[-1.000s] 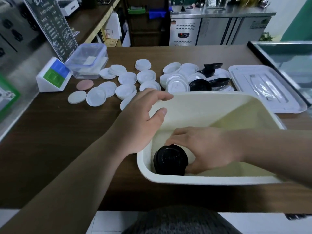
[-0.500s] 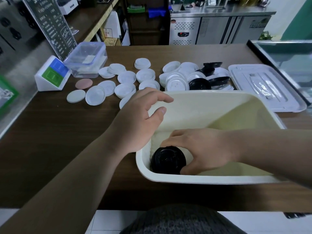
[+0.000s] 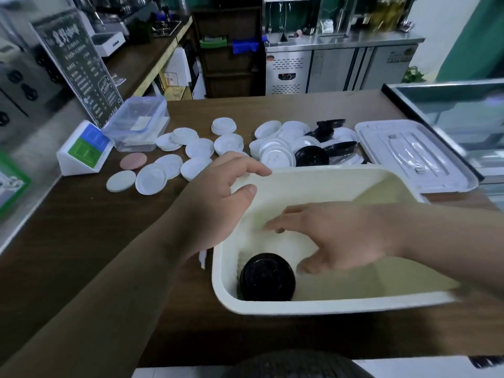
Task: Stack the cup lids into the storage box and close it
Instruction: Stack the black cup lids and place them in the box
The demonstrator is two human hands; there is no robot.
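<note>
Head view. Cream rectangular plastic storage box (image 3: 313, 306): open, on brown wooden counter (image 3: 81, 227). Stack of black round plastic cup lids (image 3: 267, 278): stood in box's near-left corner, unmoved since half a second before. Right hand (image 3: 346, 241): had let go of the stack and lifted just above it, blurred, fingers spread loose, holding nothing. Left hand (image 3: 218, 203): stayed on box's left rim, fingers relaxed. White round cup lids (image 3: 229, 143): scattered beyond box. White flat box lid (image 3: 414, 154): lay at right, apart

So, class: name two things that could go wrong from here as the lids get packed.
The black lids sit in the storage box's near-left corner; the right hand, open close by, might knock them askew. White lids lie scattered beyond the left hand; a careless reach could sweep some off the counter.
</note>
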